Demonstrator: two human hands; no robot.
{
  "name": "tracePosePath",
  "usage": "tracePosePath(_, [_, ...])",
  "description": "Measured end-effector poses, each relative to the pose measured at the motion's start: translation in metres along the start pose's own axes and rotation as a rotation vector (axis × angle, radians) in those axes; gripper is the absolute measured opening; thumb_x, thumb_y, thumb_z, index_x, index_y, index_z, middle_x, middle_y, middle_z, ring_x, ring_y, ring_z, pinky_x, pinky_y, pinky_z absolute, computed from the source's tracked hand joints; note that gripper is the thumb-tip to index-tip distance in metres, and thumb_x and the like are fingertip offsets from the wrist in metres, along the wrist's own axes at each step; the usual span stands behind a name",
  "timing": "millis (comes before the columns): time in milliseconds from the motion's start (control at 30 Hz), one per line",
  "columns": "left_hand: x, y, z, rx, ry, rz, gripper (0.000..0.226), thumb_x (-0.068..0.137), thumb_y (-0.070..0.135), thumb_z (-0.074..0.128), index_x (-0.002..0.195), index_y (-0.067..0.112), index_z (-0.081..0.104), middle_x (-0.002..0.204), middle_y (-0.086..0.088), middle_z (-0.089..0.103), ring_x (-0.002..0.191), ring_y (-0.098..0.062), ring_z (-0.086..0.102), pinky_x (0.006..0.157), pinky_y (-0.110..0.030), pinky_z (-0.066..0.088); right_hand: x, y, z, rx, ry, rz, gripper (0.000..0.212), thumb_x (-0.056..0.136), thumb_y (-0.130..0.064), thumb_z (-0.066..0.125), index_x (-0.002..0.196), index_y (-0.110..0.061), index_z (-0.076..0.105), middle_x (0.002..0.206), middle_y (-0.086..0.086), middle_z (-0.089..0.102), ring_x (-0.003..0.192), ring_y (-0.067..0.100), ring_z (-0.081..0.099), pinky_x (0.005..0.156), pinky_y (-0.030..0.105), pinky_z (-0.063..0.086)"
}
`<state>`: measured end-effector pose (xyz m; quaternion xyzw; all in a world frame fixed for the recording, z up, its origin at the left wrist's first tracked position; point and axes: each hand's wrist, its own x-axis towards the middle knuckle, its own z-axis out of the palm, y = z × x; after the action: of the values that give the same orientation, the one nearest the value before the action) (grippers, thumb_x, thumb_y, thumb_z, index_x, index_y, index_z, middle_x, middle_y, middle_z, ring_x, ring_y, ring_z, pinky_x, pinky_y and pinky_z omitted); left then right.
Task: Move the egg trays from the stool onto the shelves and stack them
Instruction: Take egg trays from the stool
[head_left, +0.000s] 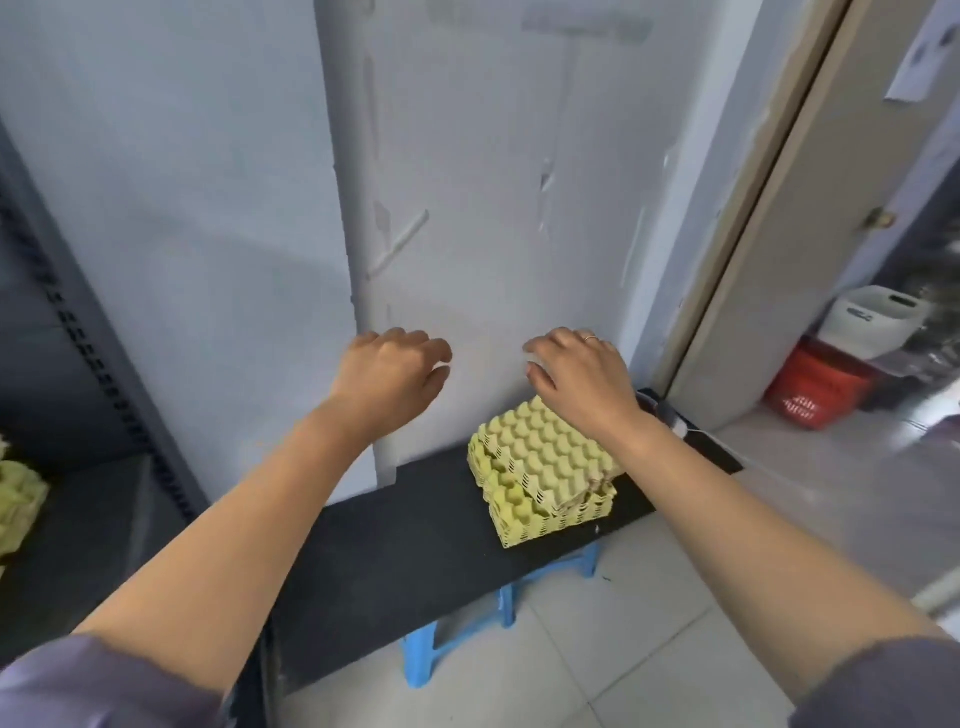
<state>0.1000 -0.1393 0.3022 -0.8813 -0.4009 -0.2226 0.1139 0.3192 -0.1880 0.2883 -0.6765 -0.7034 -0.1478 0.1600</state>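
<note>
Yellow egg trays sit stacked on the black board atop the blue stool; other trays already lie on the shelf. Left hand and right hand hover above, empty, fingers loosely curled.

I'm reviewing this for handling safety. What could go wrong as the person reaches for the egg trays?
The egg trays are stacked crookedly, with lower ones jutting toward the front, so a lift from the top may leave some behind or spill them. Only the right hand is over the stack; the left hand is off to its side, so a one-sided grip may tilt it. The black board overhangs the blue stool and might tip if pressed.
</note>
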Motion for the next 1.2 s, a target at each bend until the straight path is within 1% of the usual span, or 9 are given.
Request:
tracePosePath(67, [0.017,0.013,0.031,-0.014,-0.067,0.002,0.031,0.097,0.031,0.039,0.120,0.022,0.058,0.111,0.000,0.064,0.106,-0.025,0.056,0.083,-0.032,0.039,-0.002,0.030,0.021,-0.017,-0.053,0.037,0.035,0.098,-0.032,0.042,0.129,-0.021,0.057,0.126,0.002,0.058,0.118,0.027,0.050,0.093,0.040,0.041])
tracePosePath(233, [0.069,0.028,0.113,-0.038,-0.151,0.032,0.031,0.097,0.032,0.038,0.119,0.022,0.058,0.109,0.000,0.064,0.105,-0.024,0.057,0.085,-0.033,0.040,0.013,0.088,0.070,-0.072,-0.150,0.097,0.034,0.098,-0.033,0.042,0.123,-0.019,0.059,0.118,0.003,0.061,0.111,0.028,0.053,0.088,0.039,0.045])
tracePosePath(400, [0.118,0.036,0.181,-0.084,-0.248,0.064,0.033,0.098,0.032,0.034,0.119,0.023,0.057,0.110,0.003,0.063,0.104,-0.022,0.057,0.082,-0.031,0.040,0.036,0.138,0.116,-0.087,-0.249,0.126,0.032,0.098,-0.032,0.042,0.120,-0.020,0.061,0.117,0.003,0.061,0.109,0.027,0.056,0.084,0.040,0.047])
tracePosePath(600, [0.147,0.053,0.247,-0.123,-0.437,0.046,0.033,0.098,0.035,0.034,0.123,0.027,0.054,0.120,0.006,0.058,0.112,-0.018,0.054,0.086,-0.030,0.038,0.048,0.197,0.169,-0.060,-0.389,0.200,0.034,0.098,-0.035,0.040,0.126,-0.024,0.057,0.120,0.001,0.060,0.109,0.023,0.055,0.084,0.039,0.049])
tracePosePath(733, [0.156,0.066,0.286,-0.128,-0.523,-0.004,0.033,0.098,0.034,0.034,0.125,0.028,0.054,0.120,0.007,0.060,0.109,-0.018,0.056,0.085,-0.029,0.038,0.048,0.233,0.202,-0.046,-0.471,0.206,0.035,0.099,-0.035,0.040,0.128,-0.024,0.054,0.118,0.001,0.059,0.110,0.024,0.055,0.083,0.039,0.050])
tracePosePath(833, [0.162,0.080,0.308,-0.131,-0.546,-0.060,0.032,0.098,0.033,0.036,0.123,0.028,0.055,0.115,0.007,0.063,0.108,-0.018,0.057,0.085,-0.029,0.038,0.048,0.259,0.224,-0.037,-0.504,0.175,0.034,0.099,-0.035,0.040,0.128,-0.023,0.054,0.119,0.001,0.058,0.110,0.024,0.055,0.084,0.038,0.050])
tracePosePath(900, [0.164,0.093,0.325,-0.130,-0.565,-0.115,0.033,0.098,0.033,0.036,0.125,0.028,0.054,0.116,0.007,0.063,0.109,-0.017,0.056,0.087,-0.030,0.039,0.047,0.278,0.238,-0.010,-0.518,0.149,0.035,0.099,-0.035,0.041,0.130,-0.024,0.052,0.121,0.002,0.058,0.111,0.025,0.055,0.084,0.039,0.051])
tracePosePath(1067, [0.155,0.127,0.373,-0.133,-0.634,-0.347,0.038,0.097,0.034,0.038,0.134,0.028,0.046,0.128,0.004,0.055,0.117,-0.020,0.050,0.091,-0.032,0.037,0.044,0.314,0.278,0.024,-0.563,0.096,0.037,0.098,-0.032,0.041,0.133,-0.022,0.048,0.122,0.005,0.056,0.112,0.027,0.053,0.083,0.040,0.049])
tracePosePath(1200, [0.144,0.145,0.416,-0.139,-0.654,-0.532,0.049,0.096,0.033,0.041,0.143,0.023,0.035,0.141,0.000,0.043,0.127,-0.023,0.041,0.099,-0.037,0.035,0.039,0.338,0.318,0.059,-0.624,0.132,0.044,0.098,-0.029,0.043,0.140,-0.020,0.042,0.128,0.009,0.052,0.116,0.030,0.050,0.087,0.042,0.047])
